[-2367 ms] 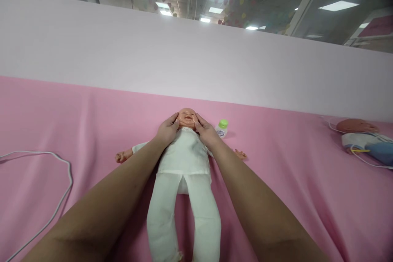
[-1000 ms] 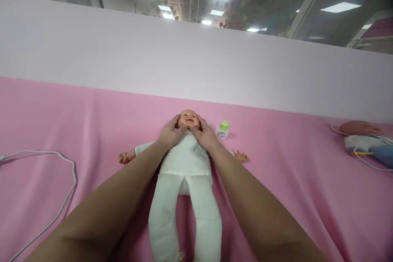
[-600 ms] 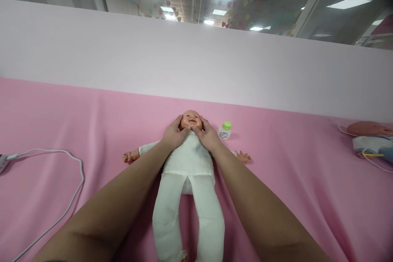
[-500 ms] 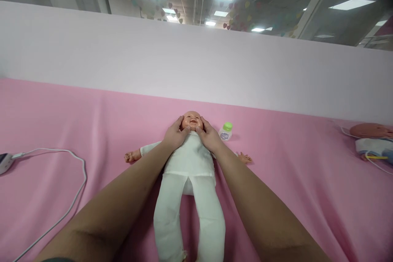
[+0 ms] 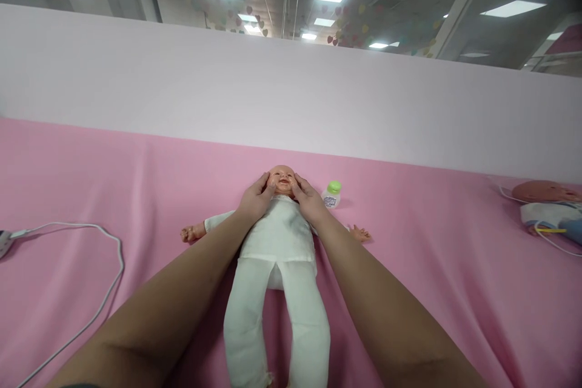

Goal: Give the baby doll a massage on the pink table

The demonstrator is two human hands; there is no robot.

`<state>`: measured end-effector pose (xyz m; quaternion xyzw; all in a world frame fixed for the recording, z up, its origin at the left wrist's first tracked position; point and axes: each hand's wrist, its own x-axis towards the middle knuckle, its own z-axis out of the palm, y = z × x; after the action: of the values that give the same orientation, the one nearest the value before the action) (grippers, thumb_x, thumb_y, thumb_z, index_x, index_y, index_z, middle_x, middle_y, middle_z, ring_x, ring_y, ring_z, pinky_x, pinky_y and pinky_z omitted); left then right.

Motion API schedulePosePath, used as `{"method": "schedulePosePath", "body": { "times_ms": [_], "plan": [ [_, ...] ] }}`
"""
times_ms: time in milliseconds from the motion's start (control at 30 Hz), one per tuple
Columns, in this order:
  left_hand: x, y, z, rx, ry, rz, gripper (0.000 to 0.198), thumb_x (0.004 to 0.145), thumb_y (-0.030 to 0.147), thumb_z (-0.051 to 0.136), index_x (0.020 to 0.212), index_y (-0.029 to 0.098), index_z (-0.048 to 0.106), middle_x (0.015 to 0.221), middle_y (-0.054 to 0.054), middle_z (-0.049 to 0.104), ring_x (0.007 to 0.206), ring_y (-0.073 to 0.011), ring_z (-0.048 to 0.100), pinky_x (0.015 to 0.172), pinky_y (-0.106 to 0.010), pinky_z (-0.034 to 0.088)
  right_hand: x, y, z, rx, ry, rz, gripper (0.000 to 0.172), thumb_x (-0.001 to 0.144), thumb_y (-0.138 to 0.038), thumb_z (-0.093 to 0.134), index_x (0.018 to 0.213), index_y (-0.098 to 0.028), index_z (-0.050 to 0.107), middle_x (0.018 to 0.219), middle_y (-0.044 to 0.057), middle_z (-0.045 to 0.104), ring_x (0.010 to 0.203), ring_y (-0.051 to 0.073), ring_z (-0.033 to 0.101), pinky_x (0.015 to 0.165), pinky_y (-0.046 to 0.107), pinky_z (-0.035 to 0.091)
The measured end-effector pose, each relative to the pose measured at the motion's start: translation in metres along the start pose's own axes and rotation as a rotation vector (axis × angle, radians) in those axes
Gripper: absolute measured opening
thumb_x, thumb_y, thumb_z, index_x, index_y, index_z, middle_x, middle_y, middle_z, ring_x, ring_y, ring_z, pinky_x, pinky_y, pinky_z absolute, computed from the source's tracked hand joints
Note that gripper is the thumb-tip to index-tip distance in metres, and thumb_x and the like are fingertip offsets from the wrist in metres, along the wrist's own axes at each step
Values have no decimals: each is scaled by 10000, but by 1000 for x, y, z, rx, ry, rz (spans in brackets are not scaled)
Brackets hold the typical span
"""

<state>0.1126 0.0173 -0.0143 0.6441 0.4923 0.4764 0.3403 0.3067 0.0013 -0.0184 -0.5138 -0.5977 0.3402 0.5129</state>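
A baby doll [image 5: 277, 236] in white cloth lies on its back, its arms spread out to the sides. Both of my hands cup its head from either side. My left hand [image 5: 257, 199] rests along the cheek on the left, thumb on the face near the mouth. On the opposite cheek, my right hand [image 5: 310, 199] mirrors it, with its thumb beside the mouth. The outer fingers lie around the sides of the head and are partly hidden. Just right of my right hand stands a small clear bottle [image 5: 331, 197] with a green cap.
Pink cloth [image 5: 409, 242] covers the surface, up to a white wall panel [image 5: 291, 97] at the back. A white cable [image 5: 119, 254] runs from a power strip [image 5: 5, 242] on the left. At the far right lies another doll [image 5: 545, 192] with blue and white cloth and a thin tube.
My thumbs have slid up from the chin to the cheeks beside the mouth. The camera view has shifted slightly; the doll and bottle stay in place.
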Motion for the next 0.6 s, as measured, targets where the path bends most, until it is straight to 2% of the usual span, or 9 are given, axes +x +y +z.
{"method": "schedulePosePath", "body": {
  "times_ms": [100,200,333,600],
  "plan": [
    [-2,5,-1,49,-6,2,832,883,561,707,1579,177,462,1566,-123,537,1424,-297,533,1198,-391,400,-3,-5,0,-92,-5,-17,838,856,-641,725,1564,-278,460,1573,58,541,1441,266,521,1231,435,382],
    [-2,6,-2,58,-3,19,881,805,490,800,1563,176,480,1539,-139,564,1370,-317,584,1164,-416,446,-3,-4,2,-78,-5,-29,930,781,-617,811,1565,-281,442,1519,69,596,1364,265,597,1177,436,454],
    [1,4,-2,4,-15,37,893,763,435,832,1550,182,494,1554,-147,546,1376,-317,580,1171,-425,443,0,2,4,-44,4,-41,918,755,-574,846,1541,-295,463,1508,54,607,1348,262,612,1170,451,464],
    [5,-7,-3,-69,-16,51,876,786,450,809,1547,150,496,1554,-151,542,1393,-308,565,1178,-422,445,3,0,-4,43,-72,-30,774,879,-479,754,1561,-257,464,1578,55,535,1442,240,525,1224,420,403]
  ]
}}
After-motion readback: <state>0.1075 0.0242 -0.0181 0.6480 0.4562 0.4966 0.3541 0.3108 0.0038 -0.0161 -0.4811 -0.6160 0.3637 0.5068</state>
